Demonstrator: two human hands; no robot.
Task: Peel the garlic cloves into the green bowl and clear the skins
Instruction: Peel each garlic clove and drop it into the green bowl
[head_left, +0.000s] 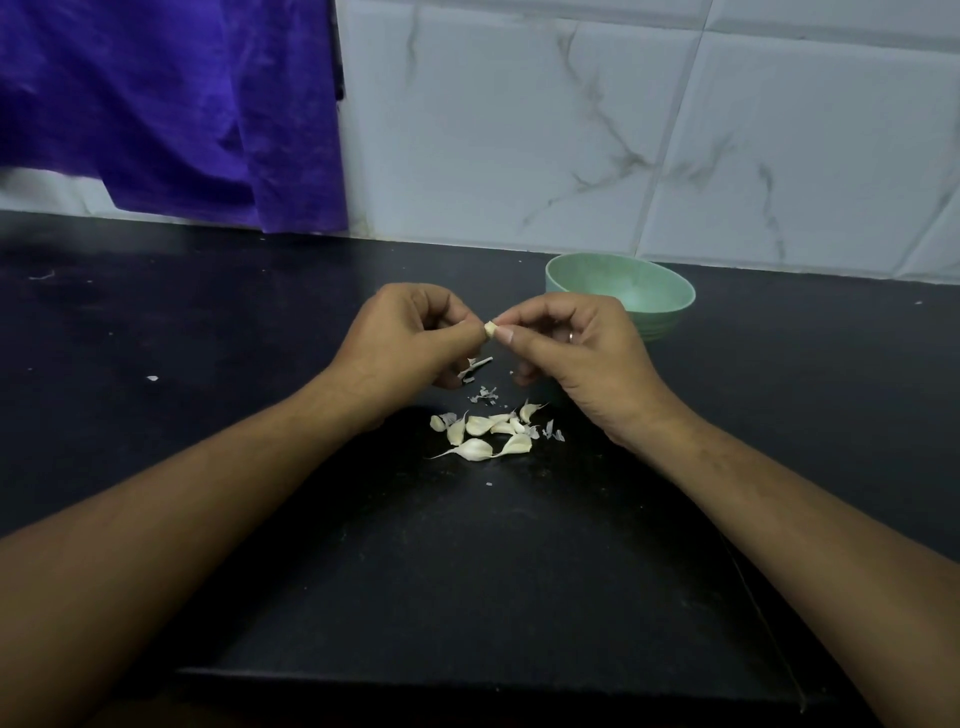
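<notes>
Nearest me on the black counter sits a loose pile of unpeeled garlic cloves, tails on, roughly eight or so, hard to count exactly. Just beyond and around them lie a few papery skin scraps, more at the pile's right edge, none gathered up. Above the pile I hold one clove between both hands: left hand pinches it with thumb and fingertips, fingers curled, a strip of skin hanging below that hand; right hand pinches the other end, thumbnail at the clove, ring on one finger. Clove looks partly bared, judging by the pale end. Farther back, right of my hands, the green bowl stands near the tiled wall; what shows of its inside looks empty. So I judge early stage: first cloves in work, most of the peeling and all the skin clearing left. Purple cloth hangs far left.
</notes>
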